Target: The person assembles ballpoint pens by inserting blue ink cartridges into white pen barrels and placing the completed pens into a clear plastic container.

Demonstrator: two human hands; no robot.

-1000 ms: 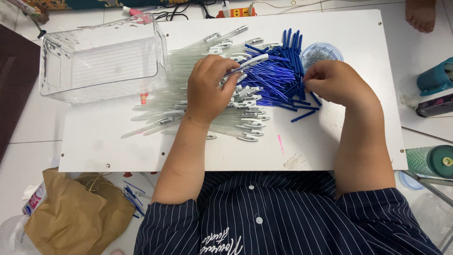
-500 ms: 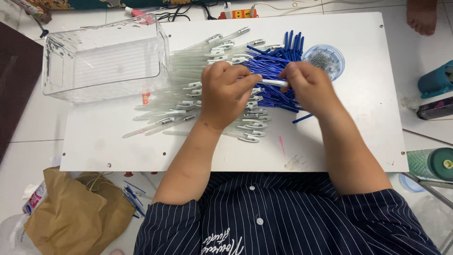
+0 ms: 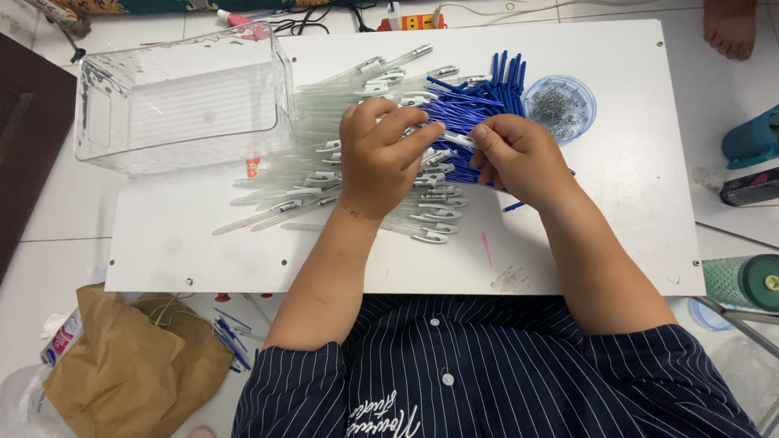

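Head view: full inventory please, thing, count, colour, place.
white board: one, white, lies on the tiled floor as work surface
clear pen barrels: a large pile, see-through with silver clips, middle of board
blue refills: a pile, blue, right of the barrels
small round tub: one, clear bluish, holds small metal parts, upper right of board
clear bin: one, see-through, upper left corner of board
paper bag: one, brown, on floor lower left
green bottle: one, green, right edge
left hand: over the barrels, pinching one pen barrel
right hand: at the refills, fingertips meeting the left hand's
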